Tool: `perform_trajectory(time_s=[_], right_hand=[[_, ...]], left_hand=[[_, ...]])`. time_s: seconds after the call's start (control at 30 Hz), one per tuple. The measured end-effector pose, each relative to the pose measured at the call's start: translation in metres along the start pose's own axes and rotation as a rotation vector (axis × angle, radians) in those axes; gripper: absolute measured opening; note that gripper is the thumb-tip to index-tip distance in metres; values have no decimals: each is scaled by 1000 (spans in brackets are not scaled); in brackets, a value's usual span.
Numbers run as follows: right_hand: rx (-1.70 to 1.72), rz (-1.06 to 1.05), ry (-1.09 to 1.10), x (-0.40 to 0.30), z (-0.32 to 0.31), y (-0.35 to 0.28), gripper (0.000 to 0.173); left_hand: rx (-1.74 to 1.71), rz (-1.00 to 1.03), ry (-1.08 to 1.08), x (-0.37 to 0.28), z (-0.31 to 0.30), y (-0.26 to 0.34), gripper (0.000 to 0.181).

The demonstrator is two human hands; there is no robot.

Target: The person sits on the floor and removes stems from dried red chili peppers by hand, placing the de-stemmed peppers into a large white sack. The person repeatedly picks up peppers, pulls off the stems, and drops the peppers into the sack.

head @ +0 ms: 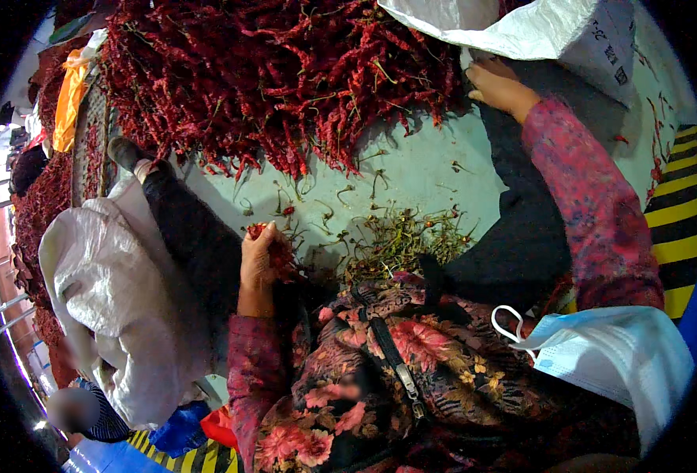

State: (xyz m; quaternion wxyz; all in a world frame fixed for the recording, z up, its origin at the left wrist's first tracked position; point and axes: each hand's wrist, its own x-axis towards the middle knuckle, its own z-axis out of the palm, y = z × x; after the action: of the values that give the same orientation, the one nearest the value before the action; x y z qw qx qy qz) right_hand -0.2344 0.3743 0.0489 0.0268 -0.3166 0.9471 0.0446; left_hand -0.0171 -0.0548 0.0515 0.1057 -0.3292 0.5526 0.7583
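Observation:
A large heap of dried red chilli peppers (pixel 254 77) lies on the pale green floor (pixel 443 142) before me. My left hand (pixel 258 253) is closed around a bunch of red chillies (pixel 280 255), close to my left leg. My right hand (pixel 498 84) is at the upper right, beside the heap and just under the rim of a white woven sack (pixel 525 41). Its fingers are bent, and whether they hold anything is hidden. Between my legs is a small pile of chilli stems (pixel 404 242), with several loose stems (pixel 327 216) scattered in front of it.
Another white woven sack (pixel 106 278) lies crumpled by my left leg (pixel 194 219). An orange bag (pixel 70 100) is at the far left. A light blue face mask (pixel 608 349) hangs at the lower right. Yellow-black striped tape (pixel 676 236) runs along the right. Another person (pixel 103 414) is at the lower left.

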Motion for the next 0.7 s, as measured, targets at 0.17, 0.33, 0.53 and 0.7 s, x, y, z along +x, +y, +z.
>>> perform_trajectory(time_s=[0.17, 0.33, 0.53, 0.7], right_hand=[[-95, -132, -22, -33, 2, -7, 29], [-268, -165, 50, -22, 15, -7, 33], [-197, -87, -62, -23, 15, -6, 29], [-166, -36, 27, -12, 39, 4, 29]], left_hand=[[162, -36, 22, 12, -3, -5, 20], [227, -47, 54, 17, -6, -11, 16], [182, -8, 102, 15, -13, -11, 13], [307, -101, 254, 15, -3, -4, 14]])
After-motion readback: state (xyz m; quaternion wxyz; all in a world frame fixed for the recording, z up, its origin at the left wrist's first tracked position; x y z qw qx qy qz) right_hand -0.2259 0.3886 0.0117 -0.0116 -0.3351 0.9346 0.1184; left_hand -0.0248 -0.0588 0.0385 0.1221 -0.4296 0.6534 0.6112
